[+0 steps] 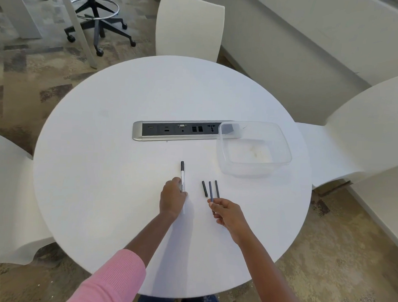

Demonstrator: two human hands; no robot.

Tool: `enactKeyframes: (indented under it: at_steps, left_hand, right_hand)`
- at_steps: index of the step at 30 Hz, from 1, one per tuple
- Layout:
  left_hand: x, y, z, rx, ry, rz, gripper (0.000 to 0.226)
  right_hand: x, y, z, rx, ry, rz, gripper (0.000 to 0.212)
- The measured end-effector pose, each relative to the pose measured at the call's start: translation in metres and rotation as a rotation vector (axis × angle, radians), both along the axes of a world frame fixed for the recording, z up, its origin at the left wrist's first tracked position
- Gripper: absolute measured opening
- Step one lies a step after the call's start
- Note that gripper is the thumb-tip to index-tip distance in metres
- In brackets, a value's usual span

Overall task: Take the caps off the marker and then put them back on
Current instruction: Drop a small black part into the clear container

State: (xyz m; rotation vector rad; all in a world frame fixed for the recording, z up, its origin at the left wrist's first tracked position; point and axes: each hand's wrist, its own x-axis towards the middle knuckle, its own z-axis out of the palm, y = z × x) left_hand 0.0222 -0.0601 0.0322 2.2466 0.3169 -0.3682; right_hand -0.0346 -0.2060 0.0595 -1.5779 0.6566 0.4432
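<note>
Left hand [172, 196] grips white marker [182, 179], right hand [228, 214] pinches dark cap [210, 192]

A round white surface [127, 116] fills the middle, a silver power strip [176, 129] sunk into it. White moulded chairs stand around it: one beyond [189, 26], one right [363, 134], one left [6, 200]. The floor is mottled beige-grey carpet [27, 72]. A black wheeled stool base [97, 18] (chrome foot ring) stands further back, beside a white wall [310, 41].

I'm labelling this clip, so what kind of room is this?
Probably an office meeting area: a round white table with a built-in silver power and data socket strip, white moulded chairs around it, and a black wheeled stool base on carpet.
</note>
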Motion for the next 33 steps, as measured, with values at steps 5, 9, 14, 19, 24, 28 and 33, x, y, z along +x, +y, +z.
enactKeyframes:
  at_steps: [5,9,14,19,24,28,33]
  left_hand:
    - [-0.001,0.000,-0.001,-0.014,-0.007,-0.004,0.031]
    - [-0.004,0.000,-0.003,-0.043,-0.014,0.013,0.033]
    - [-0.008,0.001,-0.006,-0.006,-0.078,0.041,0.028]
    - [-0.011,0.009,-0.012,0.143,-0.164,0.005,0.027]
    - [-0.010,0.017,-0.021,0.360,-0.236,-0.094,0.038]
    - [-0.012,0.023,-0.034,0.464,-0.175,-0.183,0.051]
    - [-0.016,0.024,-0.043,0.479,-0.195,-0.198,0.052]
  right_hand:
    - [-0.001,-0.003,-0.001,-0.028,-0.019,0.011,0.009]
    - [0.000,-0.008,0.000,-0.112,-0.049,0.073,0.011]
    - [0.012,-0.024,0.008,-0.349,-0.162,0.099,0.014]
    - [0.033,-0.046,0.025,-0.539,-0.326,0.086,0.011]
    - [0.058,-0.067,0.043,-0.675,-0.455,0.067,0.011]
    - [0.077,-0.082,0.053,-0.815,-0.532,0.096,0.012]
    - [0.100,-0.098,0.058,-0.984,-0.539,0.209,0.015]
